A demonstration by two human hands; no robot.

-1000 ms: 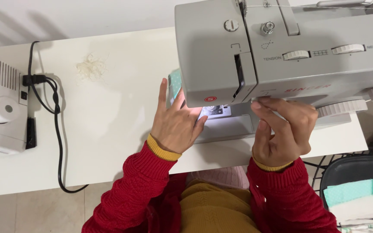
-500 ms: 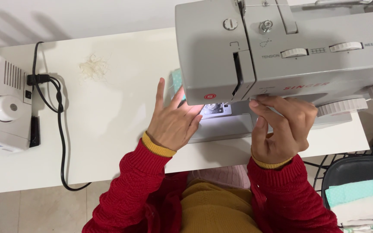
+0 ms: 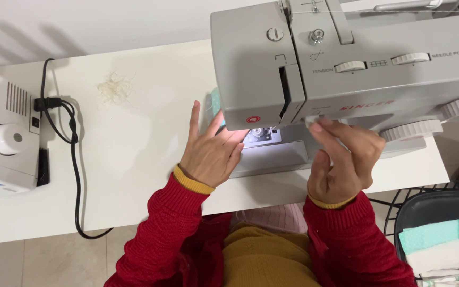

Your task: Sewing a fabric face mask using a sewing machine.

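A grey sewing machine (image 3: 357,58) stands on a white table (image 3: 134,159). My left hand (image 3: 211,151) lies flat with fingers spread on the machine bed, beside the lit needle area (image 3: 261,135). A bit of pale green fabric (image 3: 214,103) shows past its fingertips under the machine head. My right hand (image 3: 343,159) is curled at the machine's front face, with thumb and fingertips pinched near a small white part (image 3: 312,121). What the fingers pinch is too small to tell. Both sleeves are red knit with yellow cuffs.
A white machine (image 3: 3,138) sits at the table's left edge, its black cable (image 3: 73,154) looping toward the front. A tuft of loose thread (image 3: 114,87) lies on the table. A dark basket (image 3: 442,234) with folded fabric stands at the lower right.
My right hand has shifted slightly up along the machine's front. The left hand stays flat on the bed.
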